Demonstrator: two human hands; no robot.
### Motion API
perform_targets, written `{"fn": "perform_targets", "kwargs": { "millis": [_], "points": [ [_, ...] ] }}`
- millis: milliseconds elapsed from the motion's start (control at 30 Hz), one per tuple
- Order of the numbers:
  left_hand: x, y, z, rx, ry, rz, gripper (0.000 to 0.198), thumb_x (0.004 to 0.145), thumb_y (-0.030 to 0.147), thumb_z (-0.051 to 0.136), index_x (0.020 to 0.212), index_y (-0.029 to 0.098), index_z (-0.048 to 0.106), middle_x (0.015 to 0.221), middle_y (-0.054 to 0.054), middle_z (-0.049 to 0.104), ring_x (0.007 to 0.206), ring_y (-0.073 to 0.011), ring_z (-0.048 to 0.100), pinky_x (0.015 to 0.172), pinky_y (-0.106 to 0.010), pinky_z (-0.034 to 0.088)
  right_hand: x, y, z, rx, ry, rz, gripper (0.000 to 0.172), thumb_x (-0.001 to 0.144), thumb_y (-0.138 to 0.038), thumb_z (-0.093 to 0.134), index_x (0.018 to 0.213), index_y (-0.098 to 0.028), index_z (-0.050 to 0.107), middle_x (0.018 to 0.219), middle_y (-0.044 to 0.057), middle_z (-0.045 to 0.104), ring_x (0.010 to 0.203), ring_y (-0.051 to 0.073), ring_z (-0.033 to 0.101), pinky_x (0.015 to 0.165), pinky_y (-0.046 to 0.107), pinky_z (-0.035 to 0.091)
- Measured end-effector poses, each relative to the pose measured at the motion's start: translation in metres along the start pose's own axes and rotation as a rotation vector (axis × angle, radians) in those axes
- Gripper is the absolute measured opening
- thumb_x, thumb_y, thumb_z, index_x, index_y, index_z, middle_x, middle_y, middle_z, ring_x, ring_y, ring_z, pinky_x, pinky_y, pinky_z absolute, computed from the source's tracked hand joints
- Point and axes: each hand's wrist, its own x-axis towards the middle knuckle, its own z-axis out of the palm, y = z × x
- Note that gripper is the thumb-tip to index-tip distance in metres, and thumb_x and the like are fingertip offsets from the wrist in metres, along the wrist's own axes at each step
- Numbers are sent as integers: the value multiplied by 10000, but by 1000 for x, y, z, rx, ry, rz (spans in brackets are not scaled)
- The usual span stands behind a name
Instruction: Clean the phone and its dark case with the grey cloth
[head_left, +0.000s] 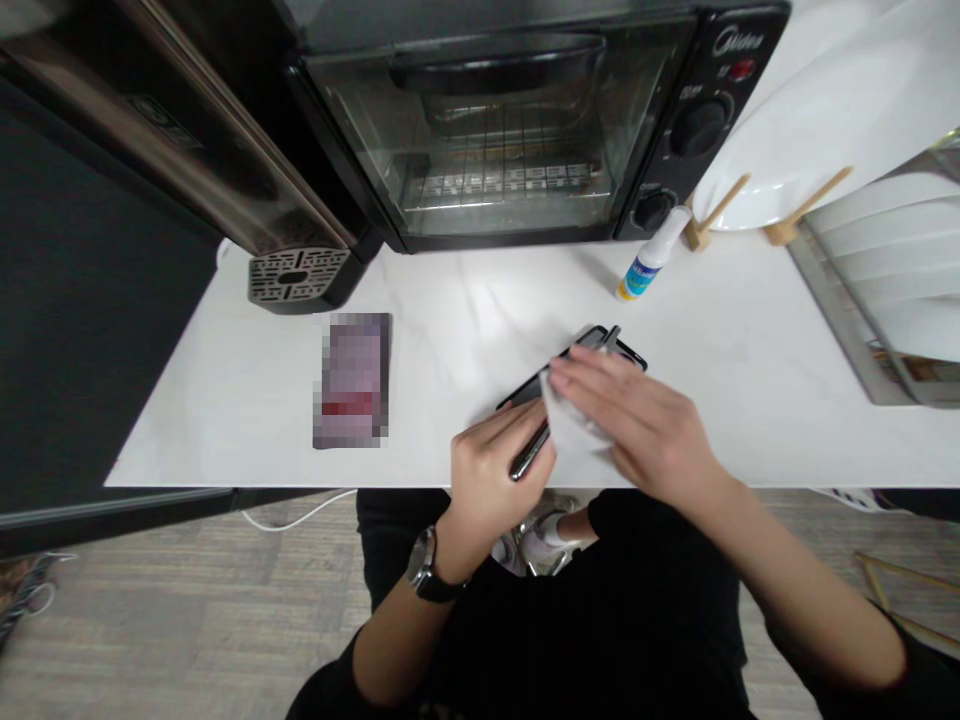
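Observation:
My left hand [501,462] is wrapped round the lower end of a slim black phone [531,450], which is tilted nearly edge-on. A white tissue [574,425] is under the fingers of my right hand [649,425], pressed against the phone. Those fingers lie long and close together and hide most of the phone; only its far corner shows past them. Just behind, a black phone case [525,391] lies on the white counter, partly covered by both hands. A small white spray bottle [643,272] with a blue and yellow label stands beyond my right hand.
A blurred-out flat device [352,380] lies to the left on the counter [442,330]. Behind it is a machine with a drip tray [298,277]. A black toaster oven [510,150] stands at the back. White plates [810,150] and a dish rack [847,310] are at the right.

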Motion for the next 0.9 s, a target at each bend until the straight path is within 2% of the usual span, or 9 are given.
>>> {"fn": "perform_targets", "kwargs": {
  "millis": [67, 133, 200, 300, 433, 567, 733, 800, 900],
  "points": [
    [1, 1, 1, -17, -11, 37, 342, 965, 108, 622, 1273, 197, 741, 1210, -91, 811, 1093, -216, 785, 1055, -364, 609, 0, 24, -6, -30, 46, 113, 699, 999, 5, 438, 1649, -252, 422, 1588, 90, 609, 1568, 260, 467, 1276, 572, 470],
    [0, 1, 1, -36, -18, 39, 467, 947, 86, 641, 1392, 221, 692, 1325, -93, 763, 1211, -225, 740, 1101, -376, 591, 0, 34, -7, -32, 54, 144, 701, 989, 15, 423, 1634, -258, 455, 1571, 99, 625, 1559, 279, 480, 1271, 593, 471],
    [0, 0, 0, -35, 0, 13, 449, 929, 90, 658, 1354, 222, 718, 1305, -98, 744, 1192, -227, 731, 1066, -375, 608, -1, 26, -4, 10, 40, 102, 686, 992, 11, 431, 1626, -249, 465, 1537, 100, 656, 1552, 270, 489, 1250, 567, 502],
    [-1, -1, -5, -82, 42, -14, 266, 936, 141, 675, 1173, 208, 774, 1193, -80, 758, 1077, -214, 754, 963, -342, 644, -2, -11, 9, 55, 8, -14, 572, 1034, -46, 459, 1592, -168, 494, 1524, 105, 665, 1576, 233, 449, 1268, 506, 484],
    [1, 2, -11, -244, -25, -127, 292, 1011, 206, 616, 1281, 233, 723, 1246, -48, 776, 1102, -219, 769, 970, -336, 651, -3, -46, 20, 8, -73, -176, 450, 1077, -137, 475, 1517, -115, 568, 1598, 51, 588, 1604, 174, 393, 1375, 393, 256],
    [2, 2, -9, -166, 26, -47, 207, 959, 170, 693, 1142, 202, 786, 1167, -63, 783, 1048, -215, 768, 952, -332, 648, -4, -19, 10, -83, -71, -72, 557, 1034, -81, 497, 1588, -129, 479, 1638, 69, 546, 1625, 188, 352, 1377, 445, 264],
    [4, 4, -2, -81, 37, -51, 310, 996, 186, 676, 1290, 219, 769, 1177, -82, 784, 1037, -196, 770, 985, -330, 636, -5, 21, -6, -127, -22, 196, 786, 915, -48, 505, 1673, -200, 360, 1673, 114, 503, 1589, 295, 430, 1286, 594, 419],
    [3, 4, -2, -75, 47, -46, 306, 994, 178, 668, 1279, 216, 773, 1171, -82, 785, 1033, -196, 769, 983, -328, 636, -5, 13, -3, -111, -24, 209, 812, 900, -66, 507, 1684, -193, 336, 1695, 116, 469, 1608, 310, 394, 1281, 613, 421],
    [0, 3, -5, -158, 40, -115, 216, 942, 163, 694, 1126, 208, 799, 1138, -65, 790, 1039, -212, 769, 973, -334, 639, -6, -23, 10, -62, -61, 95, 762, 910, -85, 504, 1660, -123, 371, 1697, 105, 460, 1653, 266, 293, 1342, 552, 340]
  ]
}}
